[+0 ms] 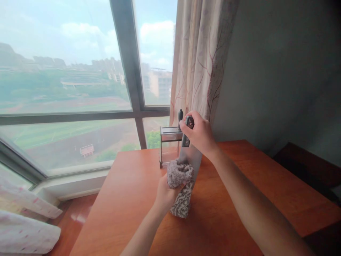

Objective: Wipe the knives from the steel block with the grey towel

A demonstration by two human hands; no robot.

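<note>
A kitchen knife with a wide grey blade (197, 160) hangs point-down over the table, tilted a little. My right hand (198, 131) is closed around its black handle (185, 140). My left hand (167, 192) grips a fuzzy grey cloth (178, 175) pressed against the blade, and a patterned end of the cloth hangs below the fingers. The cloth hides part of the blade and its tip. Just behind the knife stands a metal frame (169, 134) on thin legs, with a black knob (180, 114) on top.
The reddish-brown wooden table (128, 199) reaches toward the window (80, 135). Light curtains hang at the back (198, 64) and lower left (29, 227). To the right is a dark wall (274, 78), with a dark brown surface (306, 163) beyond the table edge.
</note>
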